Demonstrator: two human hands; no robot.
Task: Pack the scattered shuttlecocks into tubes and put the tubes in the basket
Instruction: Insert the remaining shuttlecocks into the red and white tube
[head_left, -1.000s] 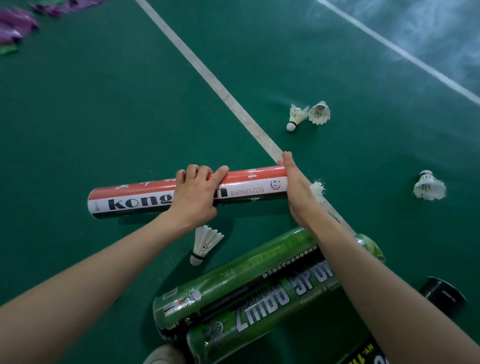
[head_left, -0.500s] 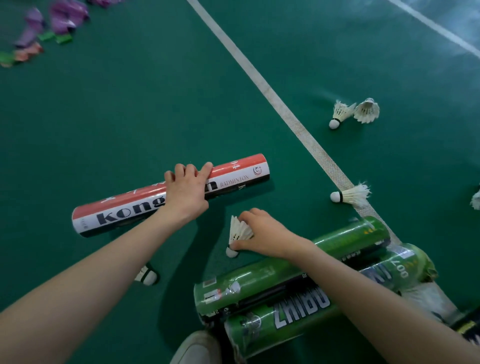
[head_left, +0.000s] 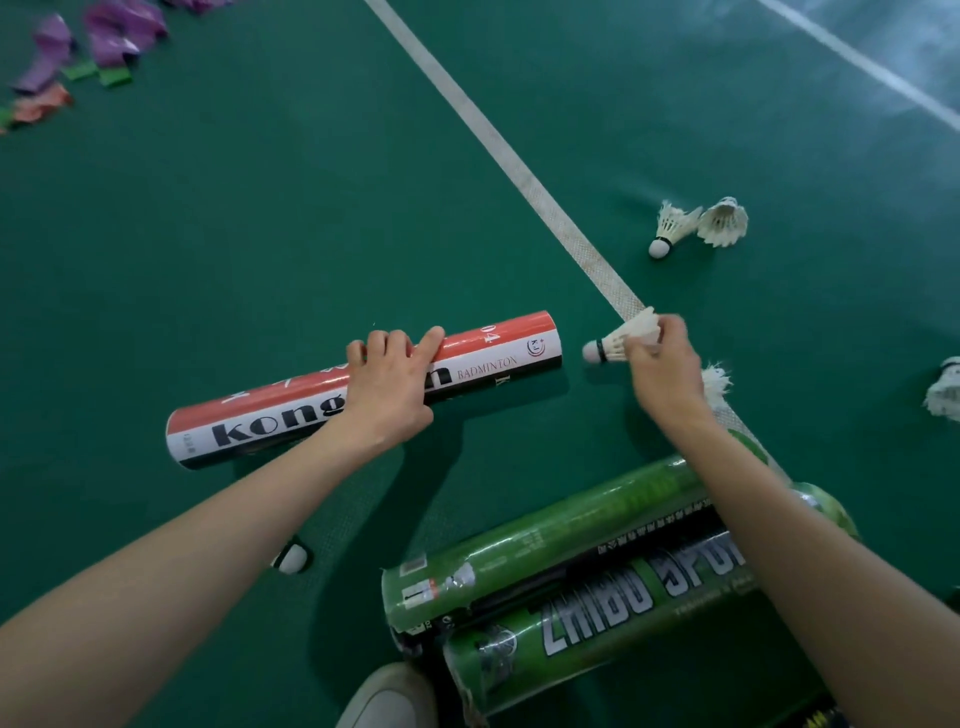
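Shuttlecock (head_left: 621, 340) number one here is pinched by its feather skirt in the right hand (head_left: 662, 364), at three o'clock from the red and white tube (head_left: 498, 345). Its cork tip points at the tube's right end, near it but not touching. The left hand (head_left: 389, 384) lies over the middle of that tube, fingers curled across the top, pressing it onto the green floor (head_left: 260, 208). That grip likely stops the tube from rolling, and the cork-first aim suits sliding the shuttlecock straight in. Whether that end is open cannot be told.

Other loose ones:
- a pair (head_left: 672, 228) at one o'clock beyond the white line (head_left: 519, 171)
- one (head_left: 717, 382) just behind the right wrist
- one (head_left: 945, 395) at the three o'clock edge
- one (head_left: 291, 557) half hidden under the left forearm at seven o'clock

Two green tubes (head_left: 545, 540) lie at five o'clock under the right forearm, beside a shoe (head_left: 389, 696). Coloured scraps (head_left: 104, 36) sit at ten o'clock. Nothing lies between cork and tube. No basket shows.
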